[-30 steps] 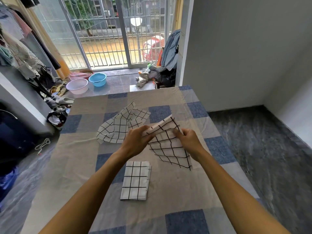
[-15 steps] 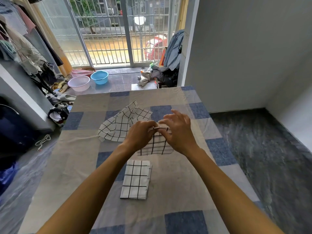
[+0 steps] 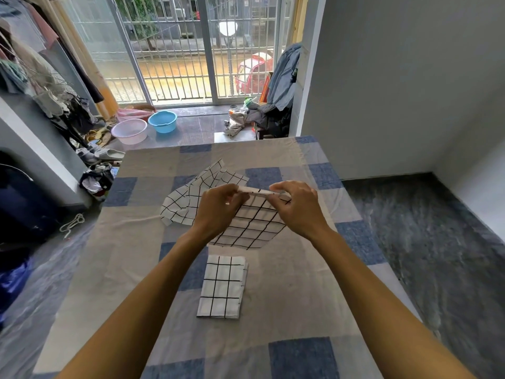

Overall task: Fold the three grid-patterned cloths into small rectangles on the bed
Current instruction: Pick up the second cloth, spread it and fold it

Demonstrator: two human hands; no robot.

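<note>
Three white cloths with black grid lines are on the bed. One folded cloth lies flat as a small rectangle near me. A second cloth hangs doubled over above the bed's middle, its top edge pinched between my left hand and my right hand. Its lower edge reaches down to the sheet. Behind my left hand a third cloth lies crumpled and unfolded, partly hidden by that hand.
The bed has a beige and blue checked sheet; its right edge drops to a dark stone floor. Beyond the far edge stand a pink basin, a blue basin and a clothes pile. Hanging clothes crowd the left.
The held cloth went from hanging open at a slant to being folded over. My hands came together, then spread apart along its top edge, raising it slightly.
</note>
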